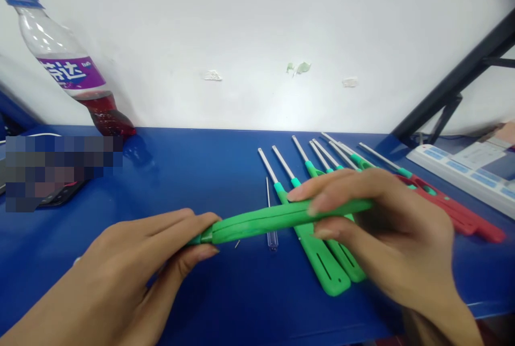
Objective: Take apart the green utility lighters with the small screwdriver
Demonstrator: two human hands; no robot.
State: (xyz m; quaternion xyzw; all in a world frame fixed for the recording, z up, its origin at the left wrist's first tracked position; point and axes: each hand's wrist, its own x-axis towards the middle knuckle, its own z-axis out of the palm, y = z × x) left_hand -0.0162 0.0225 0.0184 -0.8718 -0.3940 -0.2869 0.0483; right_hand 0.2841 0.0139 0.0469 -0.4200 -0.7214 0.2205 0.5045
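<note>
Green stick lighter (pixel 251 224) held edge-up above blue table (pixel 193 174), pinched in left hand (pixel 134 255) at neck and in right hand (pixel 398 228) toward opposite end; below, screwdriver (pixel 272 240) beside other green lighters (pixel 322 264).

Bright, cool light fills the view, glowing palest on the white wall (pixel 257 24) beyond and between the left hand (pixel 132 260) and right hand (pixel 394 228). The right hand looks slightly blurred. Beyond the left hand, wide-angle stretching slants the bottle (pixel 72 70), its wall shadow is soft, and a pixelated patch (pixel 40 169) hides detail. The blue table (pixel 189 169) darkens nearer the wrists.
</note>
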